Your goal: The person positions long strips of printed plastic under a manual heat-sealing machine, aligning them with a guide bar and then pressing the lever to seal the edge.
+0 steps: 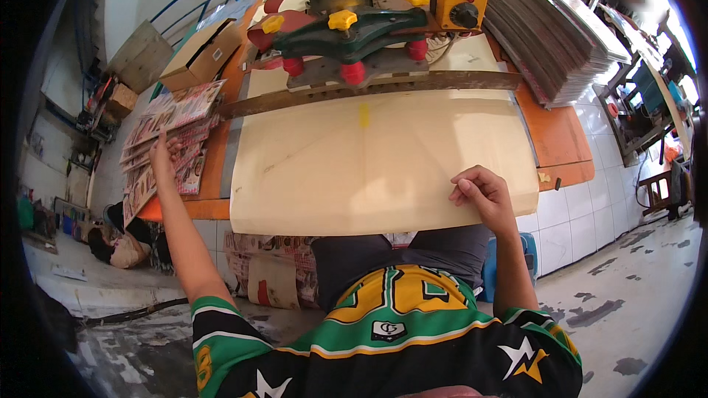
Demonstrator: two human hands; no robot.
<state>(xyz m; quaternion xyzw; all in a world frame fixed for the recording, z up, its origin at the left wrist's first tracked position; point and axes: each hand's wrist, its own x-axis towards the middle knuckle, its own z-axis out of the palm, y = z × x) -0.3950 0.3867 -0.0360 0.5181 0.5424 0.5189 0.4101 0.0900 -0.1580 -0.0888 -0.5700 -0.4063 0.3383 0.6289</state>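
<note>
Reaching out to the side, the left hand point(162, 153) lies with fingers spread flat on a stack of printed cards point(171, 140) at the orange counter's point(560, 136) left edge. The right hand point(483, 195), fingers curled loosely together, rests on the cream board point(369, 169) below the green press point(346, 29), holding nothing.

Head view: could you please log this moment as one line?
left hand on printed sheets | right hand curled on cream board
</note>
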